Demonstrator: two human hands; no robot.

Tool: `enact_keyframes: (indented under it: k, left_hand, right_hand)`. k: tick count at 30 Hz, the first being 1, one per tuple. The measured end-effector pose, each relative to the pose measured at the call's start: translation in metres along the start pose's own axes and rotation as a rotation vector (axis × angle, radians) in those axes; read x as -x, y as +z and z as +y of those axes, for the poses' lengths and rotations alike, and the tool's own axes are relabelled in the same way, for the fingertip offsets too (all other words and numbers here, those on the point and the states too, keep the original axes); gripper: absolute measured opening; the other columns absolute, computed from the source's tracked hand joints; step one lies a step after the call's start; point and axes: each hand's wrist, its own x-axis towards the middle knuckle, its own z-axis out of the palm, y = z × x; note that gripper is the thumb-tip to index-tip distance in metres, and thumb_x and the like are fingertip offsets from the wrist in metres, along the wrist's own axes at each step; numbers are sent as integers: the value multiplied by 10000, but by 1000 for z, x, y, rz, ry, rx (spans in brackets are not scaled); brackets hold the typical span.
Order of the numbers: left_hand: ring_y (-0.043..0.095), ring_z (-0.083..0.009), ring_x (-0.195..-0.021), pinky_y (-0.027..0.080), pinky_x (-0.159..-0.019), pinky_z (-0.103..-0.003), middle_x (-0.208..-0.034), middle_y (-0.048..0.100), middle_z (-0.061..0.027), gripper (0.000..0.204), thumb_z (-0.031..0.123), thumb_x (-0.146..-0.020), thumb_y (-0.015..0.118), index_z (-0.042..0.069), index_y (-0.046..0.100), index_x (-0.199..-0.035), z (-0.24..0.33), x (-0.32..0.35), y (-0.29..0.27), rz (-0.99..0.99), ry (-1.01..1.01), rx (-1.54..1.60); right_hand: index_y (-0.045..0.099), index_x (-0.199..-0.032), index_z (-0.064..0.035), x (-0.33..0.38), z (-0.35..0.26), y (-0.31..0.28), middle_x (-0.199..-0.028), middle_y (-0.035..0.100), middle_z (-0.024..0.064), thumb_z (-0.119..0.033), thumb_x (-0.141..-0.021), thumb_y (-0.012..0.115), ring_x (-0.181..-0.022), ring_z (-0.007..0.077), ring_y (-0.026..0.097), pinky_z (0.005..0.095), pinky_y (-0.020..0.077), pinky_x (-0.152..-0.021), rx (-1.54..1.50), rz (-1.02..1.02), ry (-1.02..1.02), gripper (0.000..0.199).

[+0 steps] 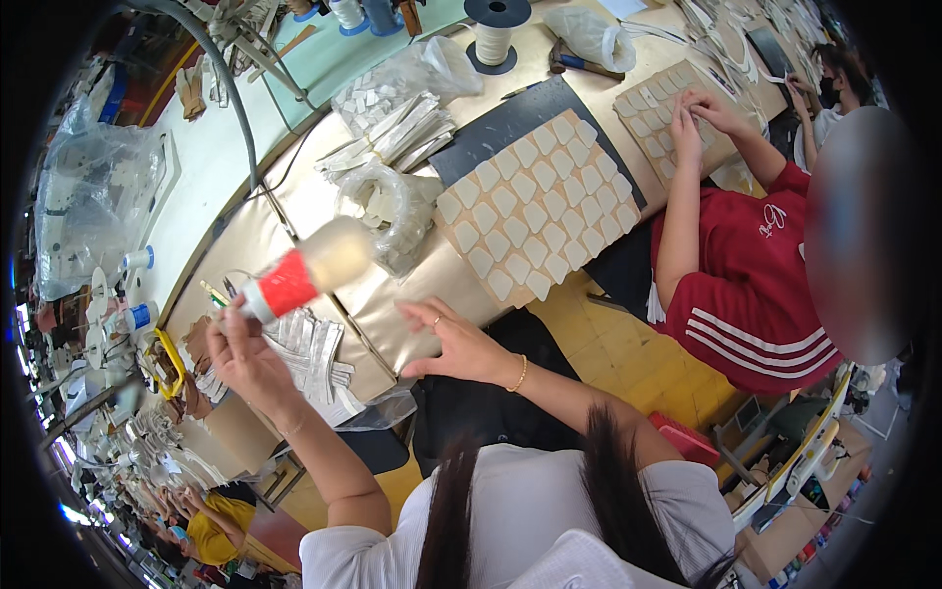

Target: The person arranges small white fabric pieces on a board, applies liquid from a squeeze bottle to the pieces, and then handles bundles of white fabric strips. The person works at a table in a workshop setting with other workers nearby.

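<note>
My left hand [245,358] is raised above the workbench and grips the narrow white cap end of a plastic bottle [309,270] with a red label and a pale, blurred body tilted up to the right. My right hand [461,344] hovers open, palm down with fingers spread, over the edge of the shiny tan bench cover [412,304]. Just beyond it lies a brown board [535,211] covered with rows of several small cream-coloured shaped pieces.
A person in a red shirt [746,285] sits at right, both hands on a second board of pieces [662,113]. Clear bags [397,211], stacks of white strips [392,133], a thread spool [494,34], silver pieces [314,358] and a curved lamp arm [231,88] crowd the bench.
</note>
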Motion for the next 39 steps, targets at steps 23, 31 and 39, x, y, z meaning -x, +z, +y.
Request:
enact_keyframes:
  k: [23,31,39]
  left_hand:
    - [619,-159,-678,498,-663,-276,-728,606,-81,288,251,-936,579,6,546,-789,-19,139,39,-910,-886,-164]
    - [600,-134,-754,462,-671,-241,-830,614,-56,664,530,-992,258,-33,610,-1015,-24,126,53,-1008,-1027,-240]
    - [486,-139,-1019,373,-853,-273,-1105,553,-55,655,506,-1004,210,-5,530,-1260,-21,135,79,-698,-798,-18]
  right_hand:
    - [469,-1130,-40,77,-47,-120,-966,586,136,-334,-733,774,-951,316,634,491,525,-860,-831,233,-231,581]
    - [442,-1139,-54,71,-36,-109,-1096,511,105,-50,-655,790,-1067,271,592,381,494,-894,-242,91,-315,597]
    - [442,-1187,-59,80,-32,-85,-1258,417,125,-164,-652,849,-1291,257,364,362,364,-1013,48,-192,-160,681]
